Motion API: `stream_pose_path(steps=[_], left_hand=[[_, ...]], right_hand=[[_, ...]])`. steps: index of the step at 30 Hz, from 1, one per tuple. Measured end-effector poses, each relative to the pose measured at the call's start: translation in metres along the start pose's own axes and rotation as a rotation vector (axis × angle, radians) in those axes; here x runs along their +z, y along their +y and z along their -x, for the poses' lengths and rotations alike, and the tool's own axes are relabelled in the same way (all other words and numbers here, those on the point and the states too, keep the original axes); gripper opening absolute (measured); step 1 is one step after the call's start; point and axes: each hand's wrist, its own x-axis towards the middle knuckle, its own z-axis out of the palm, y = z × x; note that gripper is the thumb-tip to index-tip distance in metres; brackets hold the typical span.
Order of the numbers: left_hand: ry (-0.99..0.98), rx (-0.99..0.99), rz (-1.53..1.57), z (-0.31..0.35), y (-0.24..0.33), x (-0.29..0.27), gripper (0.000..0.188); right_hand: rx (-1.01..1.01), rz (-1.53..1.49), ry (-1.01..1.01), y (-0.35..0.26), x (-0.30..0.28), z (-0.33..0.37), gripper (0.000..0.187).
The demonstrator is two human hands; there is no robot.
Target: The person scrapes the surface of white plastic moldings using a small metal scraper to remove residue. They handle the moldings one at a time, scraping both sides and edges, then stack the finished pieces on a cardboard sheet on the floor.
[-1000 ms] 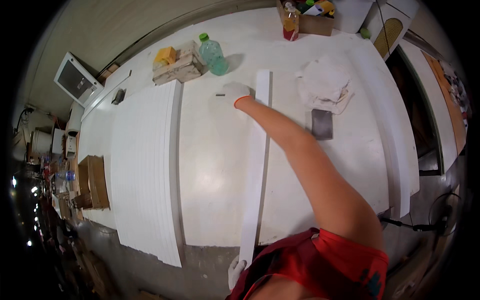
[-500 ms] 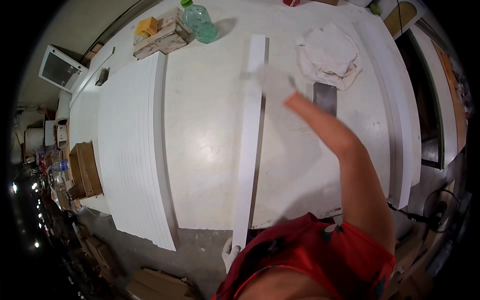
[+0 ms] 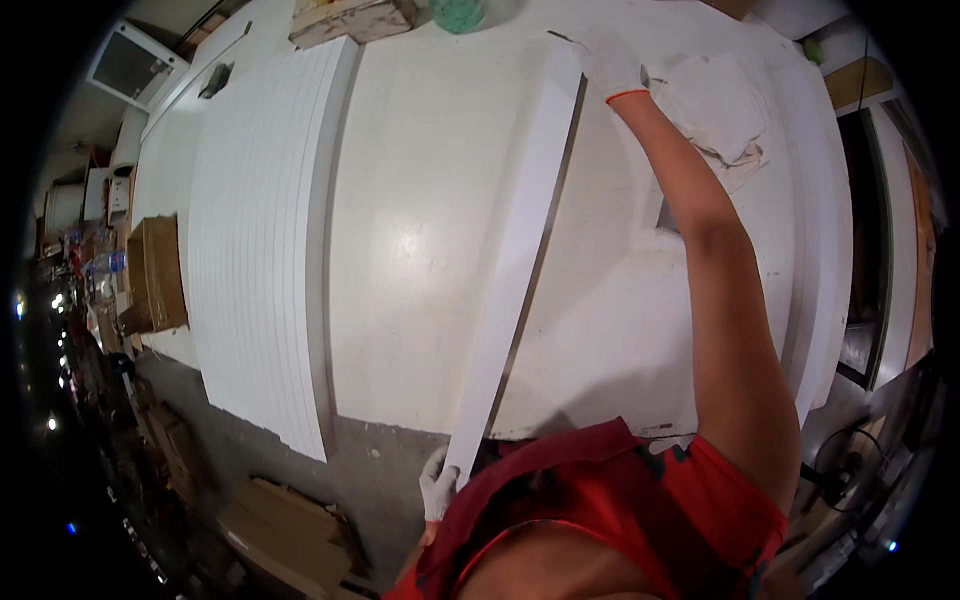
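Right hand (image 3: 612, 65) has moved beside far end of white strip (image 3: 520, 240), its grip I cannot tell; left hand (image 3: 438, 487), curled, holds near end

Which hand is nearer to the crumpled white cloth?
Right. The right hand is just left of the crumpled white cloth; the left hand is far from it, at the near end of the long white strip.

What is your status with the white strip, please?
Left hand gripping near end of white strip. Right hand by far end, holding slim dark tool. White cloth beside right hand, off the strip.
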Motion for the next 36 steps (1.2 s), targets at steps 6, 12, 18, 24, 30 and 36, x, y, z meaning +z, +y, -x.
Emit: stream_pose_path(steps=[6, 12, 18, 24, 30, 36], left_hand=[[0.014, 0.067, 0.189, -0.001, -0.008, 0.006, 0.043], [0.069, 0.04, 0.11, -0.007, -0.02, -0.005, 0.046], [0.031, 0.062, 0.113, -0.004, -0.007, 0.002, 0.048], [0.054, 0.071, 0.11, -0.011, -0.036, -0.016, 0.048], [0.058, 0.094, 0.149, -0.003, -0.007, 0.002, 0.05], [0.06, 0.155, 0.321, 0.002, -0.003, 0.014, 0.051]], right_hand=[[-0.263, 0.004, -0.166, -0.087, -0.023, 0.147, 0.021], [-0.725, -0.596, -0.598, -0.186, -0.115, 0.302, 0.015], [-0.118, 0.088, -0.064, -0.044, -0.032, 0.08, 0.022], [0.121, -0.144, 0.053, 0.048, 0.006, -0.056, 0.034], [-0.259, -0.018, 0.152, 0.035, 0.034, 0.001, 0.035], [-0.558, 0.284, 0.031, -0.1, -0.041, 0.194, 0.038]])
